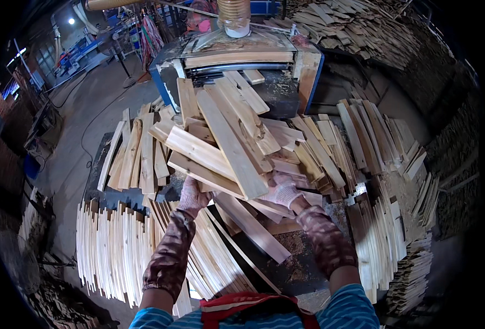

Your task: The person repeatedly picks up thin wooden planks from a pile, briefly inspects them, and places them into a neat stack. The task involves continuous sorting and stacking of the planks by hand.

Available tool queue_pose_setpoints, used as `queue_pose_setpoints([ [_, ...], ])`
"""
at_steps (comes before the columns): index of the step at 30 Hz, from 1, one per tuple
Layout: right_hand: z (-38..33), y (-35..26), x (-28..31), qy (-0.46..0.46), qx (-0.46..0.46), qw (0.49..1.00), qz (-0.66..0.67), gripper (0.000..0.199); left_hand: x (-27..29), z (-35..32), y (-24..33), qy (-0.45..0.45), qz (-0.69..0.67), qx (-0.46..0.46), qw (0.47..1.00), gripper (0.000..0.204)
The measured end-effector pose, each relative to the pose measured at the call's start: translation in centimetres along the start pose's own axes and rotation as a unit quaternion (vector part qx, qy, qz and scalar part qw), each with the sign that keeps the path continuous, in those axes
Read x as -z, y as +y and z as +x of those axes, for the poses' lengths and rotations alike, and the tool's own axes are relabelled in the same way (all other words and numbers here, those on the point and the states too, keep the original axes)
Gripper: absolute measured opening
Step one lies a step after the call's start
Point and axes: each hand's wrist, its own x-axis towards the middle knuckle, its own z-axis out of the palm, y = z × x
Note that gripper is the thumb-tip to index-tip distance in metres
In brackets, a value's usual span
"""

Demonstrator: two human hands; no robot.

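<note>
In the middle lies a loose, crisscrossed heap of thin wooden boards [229, 145], sloping toward me from the machine's mouth. My left hand [192, 198], in a pale knit glove, is closed around the near left edge of the heap, by a board [204, 174] lying aslant. At the heap's near right, my right hand [282, 192], gloved the same way, grips the board ends; some of its fingers are hidden behind the wood. Between my forearms a single board [253, 227] slants down over the dark table [303, 268].
A planer-like machine [240, 57] with a hose [234, 16] stands ahead. Rows of stacked boards flank me: a left stack [111, 249], a middle stack [212, 252] and a right stack [377, 241]. More loose boards [138, 148] lie at the far left. A large wood pile [357, 27] rises at the back right.
</note>
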Motion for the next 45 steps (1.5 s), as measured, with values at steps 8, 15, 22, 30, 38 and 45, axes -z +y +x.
queue_pose_setpoints([
  [8,-3.8,-3.6,-8.0,0.265,0.052,0.913,0.305,0.111,-1.6,-0.9,1.7,0.176,0.039,0.035,0.983,0.047],
  [15,-5.0,-7.0,-7.0,0.033,-0.063,0.945,0.319,0.123,-5.0,-2.0,2.1,0.1,0.003,0.021,0.995,0.052],
  [22,-3.7,-10.8,-0.6,0.34,-0.042,0.681,0.647,0.077,-7.5,-7.6,7.7,-0.031,-0.018,0.001,0.999,0.06],
  [30,0.1,-6.3,3.9,0.191,-0.123,0.424,0.877,0.052,0.9,-15.9,4.0,0.136,0.242,-0.015,0.961,0.072],
  [38,-11.2,-5.2,-9.6,0.232,0.026,0.643,0.729,0.059,5.3,-13.7,-1.9,0.092,0.29,0.071,0.95,0.064],
  [45,-25.3,-5.6,-15.7,0.017,-0.102,0.91,0.401,0.064,0.7,-17.1,-1.3,0.169,0.253,-0.034,0.952,0.022],
])
